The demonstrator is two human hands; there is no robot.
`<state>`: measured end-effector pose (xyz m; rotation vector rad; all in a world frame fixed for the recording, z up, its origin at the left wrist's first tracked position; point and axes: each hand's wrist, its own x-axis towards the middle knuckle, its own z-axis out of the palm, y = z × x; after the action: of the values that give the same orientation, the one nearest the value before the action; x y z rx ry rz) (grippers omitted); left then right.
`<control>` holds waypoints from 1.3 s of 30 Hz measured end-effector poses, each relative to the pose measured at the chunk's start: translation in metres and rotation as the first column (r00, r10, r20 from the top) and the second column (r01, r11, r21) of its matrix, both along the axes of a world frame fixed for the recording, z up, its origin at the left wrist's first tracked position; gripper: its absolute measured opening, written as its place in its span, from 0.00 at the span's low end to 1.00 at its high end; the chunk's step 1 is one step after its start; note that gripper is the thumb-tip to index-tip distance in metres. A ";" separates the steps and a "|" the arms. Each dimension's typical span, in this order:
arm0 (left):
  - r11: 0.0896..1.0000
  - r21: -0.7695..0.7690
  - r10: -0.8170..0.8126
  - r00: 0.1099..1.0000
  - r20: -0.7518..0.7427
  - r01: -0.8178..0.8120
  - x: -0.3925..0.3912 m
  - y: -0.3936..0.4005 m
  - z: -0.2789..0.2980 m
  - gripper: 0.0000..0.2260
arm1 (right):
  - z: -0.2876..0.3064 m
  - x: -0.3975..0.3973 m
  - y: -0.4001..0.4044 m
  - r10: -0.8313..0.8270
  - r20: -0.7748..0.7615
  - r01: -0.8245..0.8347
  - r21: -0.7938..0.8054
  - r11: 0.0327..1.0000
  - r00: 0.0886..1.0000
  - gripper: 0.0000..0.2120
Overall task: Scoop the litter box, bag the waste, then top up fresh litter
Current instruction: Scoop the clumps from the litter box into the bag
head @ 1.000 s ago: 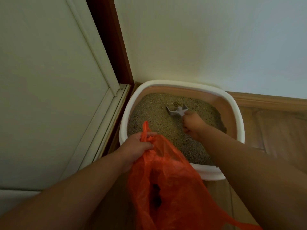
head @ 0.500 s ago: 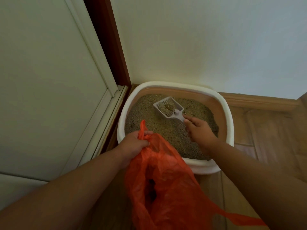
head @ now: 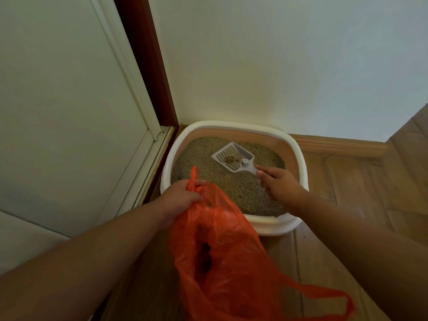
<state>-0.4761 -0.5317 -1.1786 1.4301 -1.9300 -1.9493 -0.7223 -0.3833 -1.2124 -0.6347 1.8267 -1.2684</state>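
At the far left I see a pale door panel (head: 58, 100) with a white frame strip running down to the floor, and beside it a dark red-brown door jamb (head: 148, 61) that meets the white wall (head: 278, 54) in the corner. My left forearm comes in from the lower left, and my left hand (head: 183, 195) is clenched around the bunched upper edge of an orange plastic bag (head: 227, 258), one handle strip poking up above my knuckles. The bag hangs open in front of me, its mouth facing up and just in front of the near rim of the box; something dark sits deep inside, too dim for me to identify. One loose handle loop trails off toward the lower right over the wooden floor (head: 347, 181).

Tucked into the corner sits the litter box (head: 298, 158), white-rimmed with tan inner walls, filled with grainy beige litter (head: 208, 174). Above the litter, toward the back of the box, I hold a white slotted litter scoop (head: 232, 157), roughly level, with a small brownish clump (head: 230, 159) resting on its slots. My right hand (head: 280, 186) grasps the scoop's handle, thumb and forefinger pinching it close behind the scoop's bowl, with the rest of the handle hidden in my palm. A wooden baseboard (head: 335, 147) runs along the wall at the right.
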 end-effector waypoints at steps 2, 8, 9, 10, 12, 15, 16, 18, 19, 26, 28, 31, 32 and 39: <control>1.000 0.017 -0.015 1.000 -0.001 0.015 0.001 0.000 0.003 0.25 | 0.008 -0.001 0.005 -0.003 -0.016 0.003 0.014 1.000 1.000 0.16; 0.985 0.076 -0.158 0.985 0.066 0.153 0.008 -0.003 0.013 0.41 | 0.032 0.003 0.016 -0.023 -0.045 0.021 -0.052 0.998 0.999 0.15; 0.984 0.074 -0.166 0.984 0.067 0.161 0.009 -0.003 0.015 0.41 | 0.036 0.004 0.015 -0.015 -0.045 0.013 -0.049 0.999 0.999 0.15; 0.985 0.060 -0.164 0.984 0.064 0.160 0.009 -0.002 0.016 0.40 | 0.040 0.005 0.015 -0.012 -0.050 0.009 -0.046 0.999 0.999 0.15; 0.988 0.001 -0.153 0.987 0.056 0.153 0.008 0.000 0.021 0.32 | 0.047 0.006 0.016 -0.034 -0.072 0.031 -0.048 0.998 0.997 0.15; 0.985 -0.136 -0.096 0.993 0.075 0.106 0.008 0.002 0.024 0.17 | 0.054 0.008 0.021 -0.038 -0.080 0.035 -0.036 0.999 0.996 0.15; 0.982 -0.165 -0.079 0.994 0.080 0.091 0.008 0.001 0.024 0.13 | 0.056 0.008 0.022 -0.020 -0.073 0.017 -0.033 0.999 0.997 0.15; 0.979 -0.181 -0.074 0.993 0.093 0.090 0.008 0.000 0.024 0.11 | 0.062 0.008 0.024 0.017 -0.041 -0.019 -0.053 0.998 0.999 0.15; 0.980 -0.175 -0.082 0.992 0.100 0.099 0.008 0.000 0.025 0.11 | 0.066 0.006 0.025 0.038 -0.026 -0.040 -0.070 0.997 0.999 0.15; 0.975 -0.102 -0.181 0.974 0.137 0.195 0.007 0.003 0.032 0.28 | 0.094 -0.014 0.036 0.263 -0.051 -0.264 -0.010 0.964 0.963 0.12; 0.973 -0.101 -0.194 0.972 0.137 0.208 0.009 0.001 0.031 0.32 | 0.098 -0.016 0.039 0.349 -0.044 -0.347 0.042 0.937 0.936 0.12; 0.974 -0.063 -0.209 0.968 0.142 0.220 0.011 -0.003 0.030 0.38 | 0.104 -0.017 0.041 0.509 -0.083 -0.491 0.174 0.854 0.856 0.12; 0.976 -0.053 -0.202 0.969 0.144 0.211 0.011 -0.002 0.031 0.39 | 0.106 -0.014 0.040 0.579 -0.122 -0.544 0.232 0.806 0.806 0.12; 0.991 0.070 -0.117 0.992 0.044 0.114 0.005 0.004 0.031 0.34 | 0.119 0.033 0.015 0.827 -0.404 -0.662 0.500 0.558 0.391 0.11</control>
<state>-0.4713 -0.5278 -1.1480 1.4236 -2.0296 -2.0670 -0.6896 -0.3688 -1.0937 -1.6483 1.7381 -0.1497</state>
